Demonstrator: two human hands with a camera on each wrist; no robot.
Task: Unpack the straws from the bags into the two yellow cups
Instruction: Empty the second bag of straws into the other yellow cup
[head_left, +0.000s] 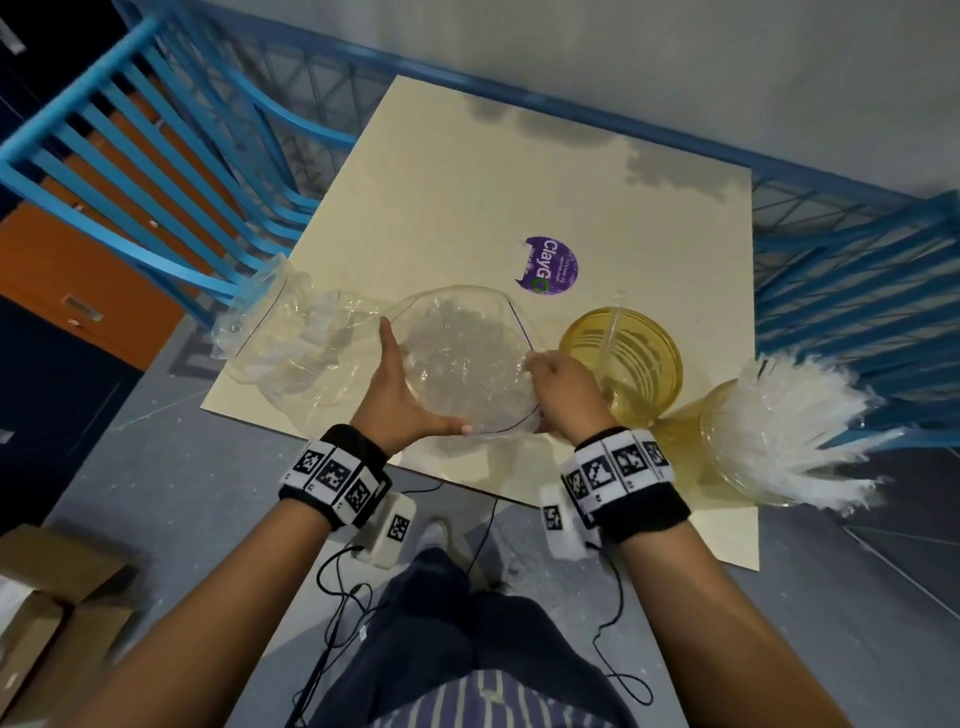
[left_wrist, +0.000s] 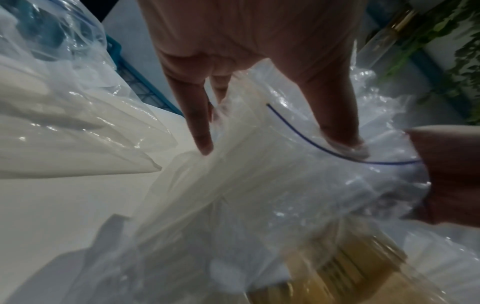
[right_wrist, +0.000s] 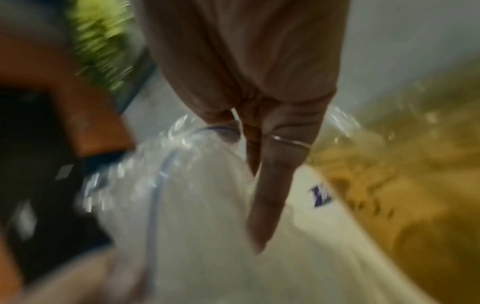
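Both hands hold a clear zip bag of straws (head_left: 462, 358) with its mouth open over the table's front. My left hand (head_left: 410, 384) grips its left side, thumb along the near rim and fingers (left_wrist: 200, 131) behind the bag (left_wrist: 259, 185). My right hand (head_left: 561, 389) pinches the rim on the right, blurred in the right wrist view, beside the bag (right_wrist: 194, 195). To the right stands a yellow cup (head_left: 621, 358) holding a single straw. A second yellow cup (head_left: 727, 441), near the front right corner, is stuffed with white straws (head_left: 800, 415).
An empty crumpled clear bag (head_left: 291, 338) lies at the table's left edge. A purple sticker (head_left: 550, 265) is on the cream table (head_left: 467, 182). Blue chairs (head_left: 156, 156) stand to the left and right. Cardboard boxes (head_left: 52, 597) sit on the floor.
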